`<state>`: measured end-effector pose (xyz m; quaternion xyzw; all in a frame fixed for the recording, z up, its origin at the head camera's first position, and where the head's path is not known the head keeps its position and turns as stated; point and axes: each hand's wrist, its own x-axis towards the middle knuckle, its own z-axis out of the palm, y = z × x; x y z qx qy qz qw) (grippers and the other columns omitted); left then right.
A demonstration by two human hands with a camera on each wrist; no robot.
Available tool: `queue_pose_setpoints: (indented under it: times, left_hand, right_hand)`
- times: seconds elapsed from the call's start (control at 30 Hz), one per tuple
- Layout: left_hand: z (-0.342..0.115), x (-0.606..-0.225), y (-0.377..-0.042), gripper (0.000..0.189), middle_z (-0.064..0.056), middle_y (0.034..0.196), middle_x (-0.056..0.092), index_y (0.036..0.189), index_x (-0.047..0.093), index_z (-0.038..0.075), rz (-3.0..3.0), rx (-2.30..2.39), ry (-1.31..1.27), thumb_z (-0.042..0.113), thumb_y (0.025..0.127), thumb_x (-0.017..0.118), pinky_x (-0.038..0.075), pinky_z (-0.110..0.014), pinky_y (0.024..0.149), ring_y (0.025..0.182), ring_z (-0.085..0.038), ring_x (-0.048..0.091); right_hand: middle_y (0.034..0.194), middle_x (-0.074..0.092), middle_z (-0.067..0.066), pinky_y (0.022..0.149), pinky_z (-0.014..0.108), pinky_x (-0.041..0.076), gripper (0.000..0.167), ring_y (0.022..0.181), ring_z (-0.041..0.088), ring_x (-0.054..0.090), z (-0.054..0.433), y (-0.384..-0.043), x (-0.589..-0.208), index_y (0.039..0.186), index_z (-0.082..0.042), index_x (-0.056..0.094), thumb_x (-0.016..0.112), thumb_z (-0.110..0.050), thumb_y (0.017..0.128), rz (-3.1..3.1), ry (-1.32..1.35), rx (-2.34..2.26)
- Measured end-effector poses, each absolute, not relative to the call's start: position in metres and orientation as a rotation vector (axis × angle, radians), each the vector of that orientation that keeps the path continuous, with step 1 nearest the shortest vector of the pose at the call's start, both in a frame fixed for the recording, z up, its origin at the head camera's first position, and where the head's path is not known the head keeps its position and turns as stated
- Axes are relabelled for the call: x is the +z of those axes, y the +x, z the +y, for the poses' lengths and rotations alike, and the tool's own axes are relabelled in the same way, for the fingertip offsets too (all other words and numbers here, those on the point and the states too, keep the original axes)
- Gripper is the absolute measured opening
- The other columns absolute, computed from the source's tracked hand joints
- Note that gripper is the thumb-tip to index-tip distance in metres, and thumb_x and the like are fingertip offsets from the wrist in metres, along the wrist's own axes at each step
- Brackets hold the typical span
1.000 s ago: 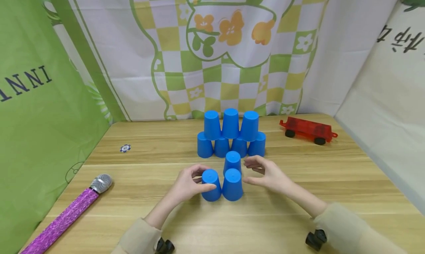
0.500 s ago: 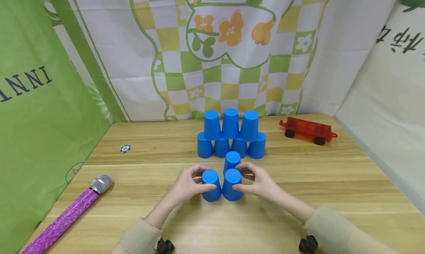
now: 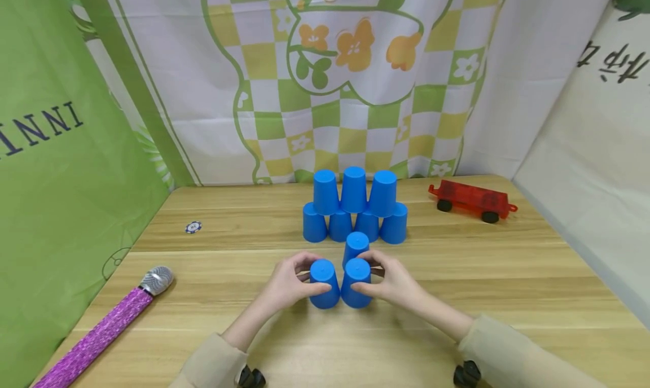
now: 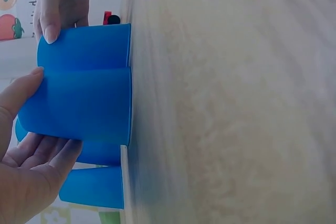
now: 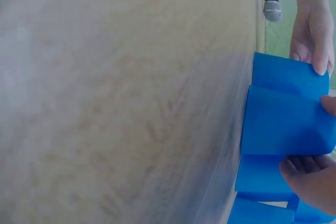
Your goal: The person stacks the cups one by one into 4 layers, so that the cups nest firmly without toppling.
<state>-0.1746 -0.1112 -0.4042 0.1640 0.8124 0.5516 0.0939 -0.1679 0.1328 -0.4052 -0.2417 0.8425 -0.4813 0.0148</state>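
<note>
Two upside-down blue cups stand side by side on the table near its middle. My left hand (image 3: 289, 282) grips the left cup (image 3: 324, 286), thumb in front and fingers behind. Around the right cup (image 3: 357, 286) curls my right hand (image 3: 393, 281), its thumb on the near side. Just behind these stands another blue cup (image 3: 356, 245), close to my right fingertips. In the left wrist view the left-hand cup (image 4: 79, 106) has its rim down on the table. The right wrist view shows the right-hand cup (image 5: 289, 121) likewise.
Behind, a bottom row of blue cups (image 3: 315, 224) carries three more cups (image 3: 354, 189). A red toy wagon (image 3: 472, 199) stands at back right. On the left lie a pink microphone (image 3: 109, 326) and a poker chip (image 3: 193, 226) on the wooden table (image 3: 244, 343).
My right hand has moved left from beside the right cup and now grips it. The left hand keeps its hold on the left cup. The cups have not visibly moved.
</note>
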Motion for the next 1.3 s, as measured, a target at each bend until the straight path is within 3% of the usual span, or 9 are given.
queue_pose_setpoints:
  times: [0.53, 1.0, 1.3]
  left_hand:
    - [-0.117, -0.395, -0.174, 0.046, -0.007, 0.115, 0.064, 0.115, 0.061, 0.01, 2.417, 1.709, 0.452, 0.025, 0.075, 0.08, 0.052, -0.041, 0.095, 0.11, -0.027, 0.062]
    - [-0.134, -0.326, -0.191, 0.048, -0.012, 0.115, 0.063, 0.119, 0.058, 0.01, 2.621, 1.758, 0.436, 0.026, 0.078, 0.077, 0.053, -0.042, 0.093, 0.109, -0.027, 0.062]
    - [-0.138, -0.28, -0.217, 0.048, -0.013, 0.118, 0.061, 0.122, 0.057, 0.007, 2.714, 1.825, 0.457, 0.025, 0.081, 0.075, 0.051, -0.043, 0.094, 0.11, -0.028, 0.06]
  right_hand:
    - [0.114, 0.064, 0.014, 0.089, 0.042, 0.054, 0.043, 0.105, 0.03, 0.062, 0.148, -0.159, -0.384, 0.117, -0.003, 0.058, 0.074, -0.02, 0.081, 2.647, -0.778, -1.523]
    - [0.118, 0.062, 0.015, 0.089, 0.042, 0.054, 0.044, 0.106, 0.03, 0.062, 0.176, -0.172, -0.324, 0.124, -0.003, 0.055, 0.07, -0.017, 0.085, 2.804, -0.656, -1.611]
    - [0.124, 0.06, 0.015, 0.089, 0.041, 0.054, 0.053, 0.11, 0.03, 0.061, 0.187, -0.203, -0.27, 0.131, -0.008, 0.053, 0.067, -0.033, 0.087, 2.953, -0.515, -1.546]
